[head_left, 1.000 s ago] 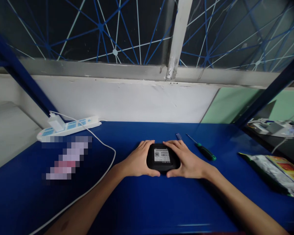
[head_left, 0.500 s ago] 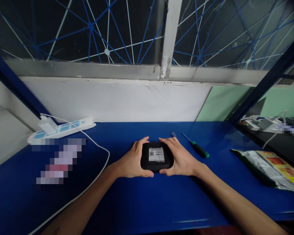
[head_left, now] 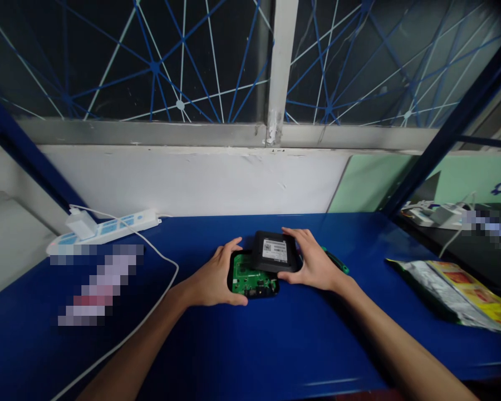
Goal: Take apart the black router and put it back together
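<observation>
A black device's cover (head_left: 274, 252), with a white label and a QR code on it, is lifted and tilted over the right part of its base. My right hand (head_left: 311, 259) grips the cover by its right side. In the base, a green circuit board (head_left: 242, 277) lies exposed inside a black rim. My left hand (head_left: 217, 275) holds the base's left side between thumb and fingers. Behind my right hand, a screwdriver (head_left: 338, 262) with a green and black handle lies partly hidden on the blue table.
A white power strip (head_left: 127, 224) with a plugged-in charger (head_left: 80, 223) stands at the back left. Its white cable (head_left: 162, 298) runs forward past my left forearm. A foil packet (head_left: 455, 292) lies on the right of the blue table (head_left: 242, 351). A blurred-out item lies at left.
The cover has come away from the base and moved right and up with my right hand, baring the circuit board. My left hand has shifted slightly left with the base.
</observation>
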Action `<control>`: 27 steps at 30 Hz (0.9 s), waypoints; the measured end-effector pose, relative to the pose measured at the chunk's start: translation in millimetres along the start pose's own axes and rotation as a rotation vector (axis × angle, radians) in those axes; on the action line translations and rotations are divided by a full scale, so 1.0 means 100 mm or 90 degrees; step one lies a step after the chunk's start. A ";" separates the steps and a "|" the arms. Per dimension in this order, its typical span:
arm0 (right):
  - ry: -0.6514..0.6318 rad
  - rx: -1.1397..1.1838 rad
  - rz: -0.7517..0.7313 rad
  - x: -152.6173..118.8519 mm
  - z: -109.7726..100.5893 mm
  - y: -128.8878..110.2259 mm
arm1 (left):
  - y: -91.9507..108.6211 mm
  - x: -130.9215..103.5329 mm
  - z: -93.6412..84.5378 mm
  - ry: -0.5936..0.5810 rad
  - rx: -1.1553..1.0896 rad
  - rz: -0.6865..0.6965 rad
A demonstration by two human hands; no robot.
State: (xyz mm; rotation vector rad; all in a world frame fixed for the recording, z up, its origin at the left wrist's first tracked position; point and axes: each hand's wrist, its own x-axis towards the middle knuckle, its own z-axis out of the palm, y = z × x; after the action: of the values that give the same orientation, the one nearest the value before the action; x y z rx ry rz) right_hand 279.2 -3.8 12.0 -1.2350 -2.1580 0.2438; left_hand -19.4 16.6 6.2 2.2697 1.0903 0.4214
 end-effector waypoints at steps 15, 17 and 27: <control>-0.031 0.010 0.019 0.02 0.03 0.07 | -0.17 -0.38 -0.56 -0.038 0.079 -0.159; -0.039 0.006 0.013 0.03 0.03 0.05 | -0.22 -0.45 -0.62 -0.047 0.082 -0.174; -0.048 0.023 0.001 0.04 0.02 -0.01 | -0.08 -0.42 -0.78 -0.088 0.093 -0.181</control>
State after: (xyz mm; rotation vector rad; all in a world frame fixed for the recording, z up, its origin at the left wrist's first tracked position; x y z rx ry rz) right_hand 275.6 -0.9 12.4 -1.2245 -2.2069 0.3324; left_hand -89.5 15.9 61.2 2.1841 1.3830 0.0709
